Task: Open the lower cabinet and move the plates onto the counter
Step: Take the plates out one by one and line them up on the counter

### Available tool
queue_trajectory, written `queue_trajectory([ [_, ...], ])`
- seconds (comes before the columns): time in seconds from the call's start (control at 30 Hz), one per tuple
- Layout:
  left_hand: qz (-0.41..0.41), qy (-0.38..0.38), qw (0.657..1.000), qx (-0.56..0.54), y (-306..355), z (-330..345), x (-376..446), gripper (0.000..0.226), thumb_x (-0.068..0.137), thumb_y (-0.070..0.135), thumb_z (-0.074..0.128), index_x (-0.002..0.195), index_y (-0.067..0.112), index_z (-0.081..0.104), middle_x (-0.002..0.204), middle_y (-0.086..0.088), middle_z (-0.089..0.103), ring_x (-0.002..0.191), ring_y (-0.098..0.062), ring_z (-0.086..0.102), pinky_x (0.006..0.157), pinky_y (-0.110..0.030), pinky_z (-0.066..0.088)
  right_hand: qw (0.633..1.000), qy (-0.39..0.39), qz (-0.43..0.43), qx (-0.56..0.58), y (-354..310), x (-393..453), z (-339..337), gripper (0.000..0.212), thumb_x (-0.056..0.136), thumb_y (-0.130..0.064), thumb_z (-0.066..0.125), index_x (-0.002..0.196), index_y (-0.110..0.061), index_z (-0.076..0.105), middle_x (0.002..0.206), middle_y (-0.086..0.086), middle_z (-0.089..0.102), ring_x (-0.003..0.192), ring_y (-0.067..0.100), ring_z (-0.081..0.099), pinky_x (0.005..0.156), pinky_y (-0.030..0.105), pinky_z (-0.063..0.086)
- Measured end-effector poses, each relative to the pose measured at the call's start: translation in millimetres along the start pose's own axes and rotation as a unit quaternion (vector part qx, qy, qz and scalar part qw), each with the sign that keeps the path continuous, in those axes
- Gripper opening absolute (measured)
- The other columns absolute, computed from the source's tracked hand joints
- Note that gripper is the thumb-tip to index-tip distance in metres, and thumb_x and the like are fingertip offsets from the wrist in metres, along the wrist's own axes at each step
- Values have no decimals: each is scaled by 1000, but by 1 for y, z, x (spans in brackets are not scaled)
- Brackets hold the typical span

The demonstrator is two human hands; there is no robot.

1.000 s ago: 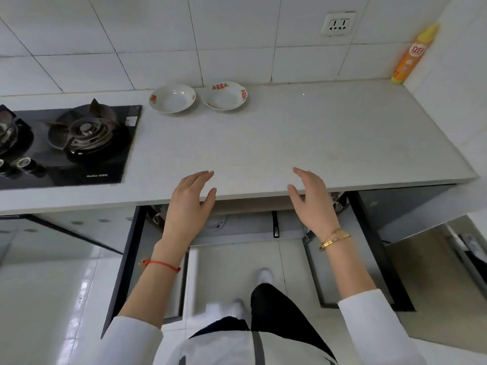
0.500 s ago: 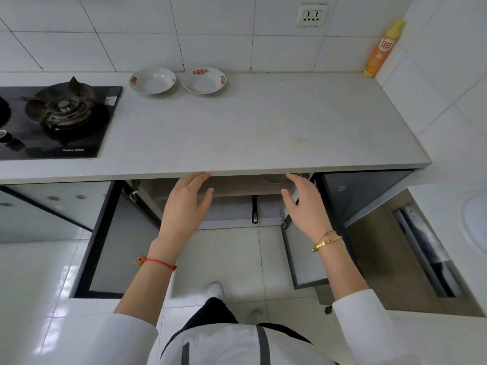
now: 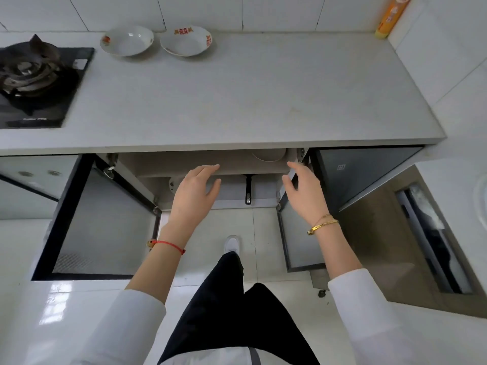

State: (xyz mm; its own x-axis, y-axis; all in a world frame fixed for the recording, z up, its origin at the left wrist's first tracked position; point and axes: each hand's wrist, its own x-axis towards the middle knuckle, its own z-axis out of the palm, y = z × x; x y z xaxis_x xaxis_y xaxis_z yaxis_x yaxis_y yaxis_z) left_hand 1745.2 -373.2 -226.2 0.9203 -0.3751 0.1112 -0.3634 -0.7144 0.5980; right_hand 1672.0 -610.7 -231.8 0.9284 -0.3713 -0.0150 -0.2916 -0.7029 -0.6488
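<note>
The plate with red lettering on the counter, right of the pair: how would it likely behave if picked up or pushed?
The plate with red lettering looks like glazed ceramic, so probably rigid and breakable if dropped. Its glossy surface suggests it could slip in a loose grip. Pushed, it would likely slide on the smooth counter rather than tip, and may knock the other plate close beside it.

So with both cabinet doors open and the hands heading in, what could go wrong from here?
Both hands, left and right, are empty and open below the counter edge. The white dish on the upper shelf sits tucked right under that edge, so lifting it out could knock it there. The open right door hangs close beside the right forearm and might be bumped. A black pan handle juts forward between the hands and could catch a sleeve.
</note>
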Motion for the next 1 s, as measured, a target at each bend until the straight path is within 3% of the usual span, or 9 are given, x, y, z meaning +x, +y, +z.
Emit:
queue_trajectory([
  [0.27,4,-16,1000,5,-79,132,67,37,95,23,53,131,14,56,129,-1,60,121,-18,53,96,-25,41,1000,19,15,7,94,76,105,42,97,-27,46,136,-12,43,139,4,49,132,17,41,104,21,27],
  [0.43,15,-3,1000,9,-138,216,114,37,94,22,53,130,14,57,128,-4,60,119,-22,54,93,-30,45,999,38,13,14,154,132,175,42,96,-26,46,136,-11,44,138,6,50,130,23,43,105,31,35],
  [0.6,36,16,999,25,-187,285,151,33,93,22,54,122,8,60,114,-12,64,106,-30,59,84,-39,51,998,68,3,10,203,181,231,44,96,-25,46,136,-6,43,135,13,51,129,26,43,108,36,35],
  [0.77,59,30,998,20,-220,342,190,37,90,23,54,126,15,58,120,-11,64,107,-30,59,88,-33,49,993,113,25,17,251,223,265,47,96,-24,46,136,-1,40,133,20,51,125,32,46,101,36,37],
  [0.87,53,52,997,14,-225,365,217,39,88,20,57,126,16,59,120,-12,65,97,-34,64,84,-32,48,991,118,56,20,276,248,276,44,97,-22,44,135,1,39,128,23,52,120,37,47,93,36,39],
  [1.0,40,41,998,-17,-223,388,255,40,89,23,58,128,13,59,131,-10,61,115,-30,60,97,-29,41,989,125,74,23,294,279,282,35,95,-15,43,123,6,46,119,27,56,111,40,53,87,40,44],
])
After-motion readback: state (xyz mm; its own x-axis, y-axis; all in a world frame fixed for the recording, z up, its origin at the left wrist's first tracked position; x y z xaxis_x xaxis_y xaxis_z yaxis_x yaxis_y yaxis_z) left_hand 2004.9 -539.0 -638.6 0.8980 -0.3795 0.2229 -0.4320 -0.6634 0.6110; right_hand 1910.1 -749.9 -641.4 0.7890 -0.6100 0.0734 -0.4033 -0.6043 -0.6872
